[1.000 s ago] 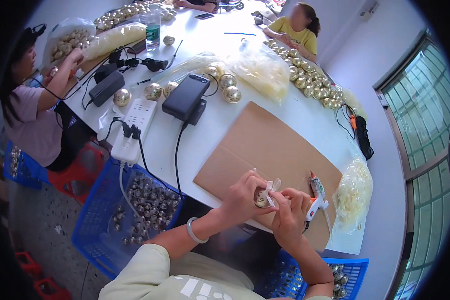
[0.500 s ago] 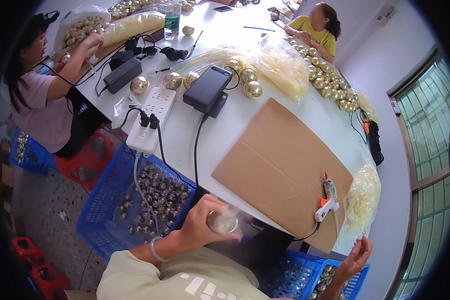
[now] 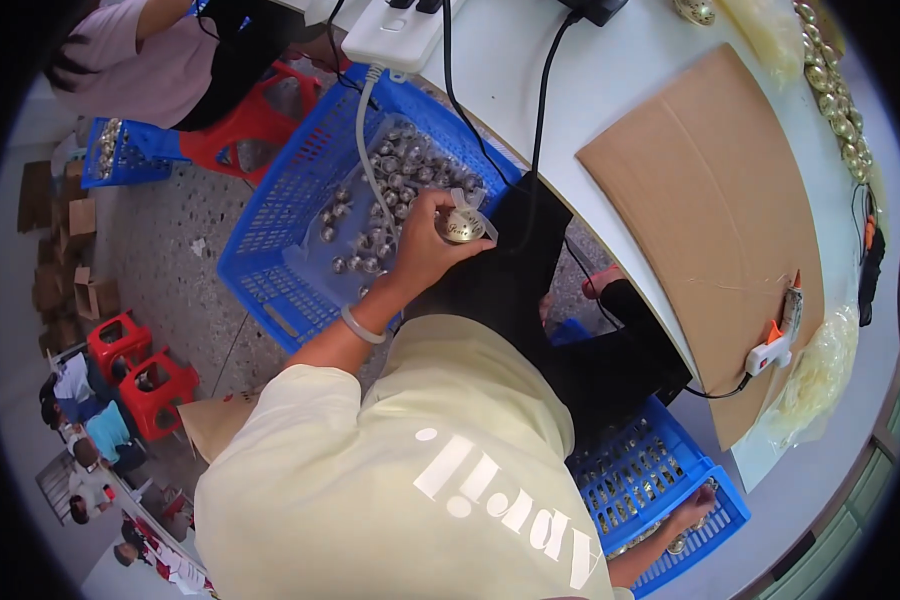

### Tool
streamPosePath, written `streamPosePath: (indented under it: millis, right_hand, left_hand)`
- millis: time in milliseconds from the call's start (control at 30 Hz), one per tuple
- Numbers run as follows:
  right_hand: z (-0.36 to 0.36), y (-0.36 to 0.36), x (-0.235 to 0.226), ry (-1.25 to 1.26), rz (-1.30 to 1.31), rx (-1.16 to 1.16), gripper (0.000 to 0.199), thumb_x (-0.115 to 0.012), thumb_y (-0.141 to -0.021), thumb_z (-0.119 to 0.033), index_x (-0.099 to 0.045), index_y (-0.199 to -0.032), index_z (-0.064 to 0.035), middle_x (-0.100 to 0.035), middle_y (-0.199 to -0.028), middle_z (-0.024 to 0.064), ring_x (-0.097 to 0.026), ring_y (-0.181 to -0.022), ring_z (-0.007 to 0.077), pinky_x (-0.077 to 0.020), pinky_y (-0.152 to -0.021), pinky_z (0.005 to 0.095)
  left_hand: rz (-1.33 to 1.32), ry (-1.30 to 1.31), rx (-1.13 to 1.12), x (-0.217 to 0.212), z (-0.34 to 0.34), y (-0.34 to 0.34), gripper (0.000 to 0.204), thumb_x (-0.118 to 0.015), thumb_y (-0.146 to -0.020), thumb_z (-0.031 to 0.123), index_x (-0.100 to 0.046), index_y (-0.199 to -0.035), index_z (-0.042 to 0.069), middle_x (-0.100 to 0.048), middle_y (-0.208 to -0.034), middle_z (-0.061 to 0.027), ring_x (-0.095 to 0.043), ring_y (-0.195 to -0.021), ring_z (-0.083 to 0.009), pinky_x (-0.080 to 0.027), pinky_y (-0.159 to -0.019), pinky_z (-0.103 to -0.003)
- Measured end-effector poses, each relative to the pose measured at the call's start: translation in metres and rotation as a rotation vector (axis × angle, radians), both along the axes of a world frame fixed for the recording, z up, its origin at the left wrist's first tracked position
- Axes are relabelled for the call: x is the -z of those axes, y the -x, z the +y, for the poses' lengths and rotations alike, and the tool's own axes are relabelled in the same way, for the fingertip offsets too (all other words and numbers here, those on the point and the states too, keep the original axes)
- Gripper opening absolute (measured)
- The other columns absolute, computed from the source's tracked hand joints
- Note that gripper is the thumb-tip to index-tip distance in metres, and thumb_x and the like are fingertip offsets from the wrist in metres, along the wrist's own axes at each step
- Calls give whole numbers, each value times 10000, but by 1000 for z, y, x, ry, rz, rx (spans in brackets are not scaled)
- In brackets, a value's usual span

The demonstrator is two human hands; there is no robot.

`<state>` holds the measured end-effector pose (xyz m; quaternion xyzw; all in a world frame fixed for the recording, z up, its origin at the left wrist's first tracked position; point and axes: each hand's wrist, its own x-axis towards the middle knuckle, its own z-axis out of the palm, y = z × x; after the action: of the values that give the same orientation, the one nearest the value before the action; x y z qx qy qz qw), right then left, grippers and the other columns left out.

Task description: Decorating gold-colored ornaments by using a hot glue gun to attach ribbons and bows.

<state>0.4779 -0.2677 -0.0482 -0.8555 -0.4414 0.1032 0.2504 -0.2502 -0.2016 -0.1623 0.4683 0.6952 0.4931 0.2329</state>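
Note:
My left hand (image 3: 422, 240) holds a small round gold-coloured ball wrapped in a clear bag (image 3: 462, 226). It hovers over a blue plastic crate (image 3: 270, 290) on the floor at my left, which is full of bagged shiny balls (image 3: 390, 170). My right hand (image 3: 692, 505) reaches down into a second blue crate (image 3: 715, 520) at my right, among more small balls; its fingers are partly hidden, so its grip cannot be told. A bracelet sits on my left wrist (image 3: 360, 327).
A brown cardboard sheet (image 3: 710, 190) lies on the white table (image 3: 530, 60), with a glue gun (image 3: 782, 325) at its near edge. A white power strip (image 3: 400, 30) and black cables hang over the table. Another person sits on a red stool (image 3: 250, 130) at upper left. Small red stools (image 3: 135, 365) stand at left.
My view has swung down from the table. My left hand has carried the bagged ball down over the left crate. My right hand has dropped into the right crate.

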Motion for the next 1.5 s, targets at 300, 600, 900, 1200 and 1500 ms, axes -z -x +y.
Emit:
streamPosePath:
  millis: [300,600,900,1200,1500]
  right_hand:
    - [26,16,10,78,196,-9,293,-575,-952,-138,-554,-1219,-18,-622,-1053,107,-604,-943,181,-501,-789,290]
    - [54,60,10,134,371,38,295,-586,-960,-181,-571,-1212,-27,-630,-1046,90,-609,-937,174,-504,-783,295]
    - [52,65,14,236,537,167,302,-597,-969,-224,-588,-1205,-37,-638,-1038,73,-613,-931,166,-508,-778,300]
    - [-40,-65,-45,-215,915,268,454,-593,-975,-369,-562,-1279,-33,-635,-1148,71,-586,-933,149,-474,-841,306]
    - [169,106,-159,-221,792,-542,844,-783,-767,-454,-464,-1372,41,-576,-1245,105,-555,-1165,206,-453,-972,319]
  left_hand:
    - [185,139,-72,82,12,14,698,-957,-602,245,-501,-1085,31,-573,-997,-94,-597,-888,-191,-517,-794,-325]
    - [166,423,-183,124,14,34,780,-942,-598,209,-459,-1178,12,-585,-1110,-165,-608,-1004,-323,-499,-890,-405]
    - [404,493,45,130,18,6,825,-874,-700,244,-430,-1338,-33,-560,-1263,-216,-552,-1186,-403,-445,-1022,-433]
    - [-355,752,969,-94,116,-77,407,-743,-843,103,-615,-1209,-19,-659,-1143,-124,-632,-1076,-197,-541,-856,-308]
    - [-353,-38,1051,-187,156,-216,339,-681,-767,-163,-642,-1086,-56,-667,-1057,-178,-689,-873,-207,-582,-689,-251]
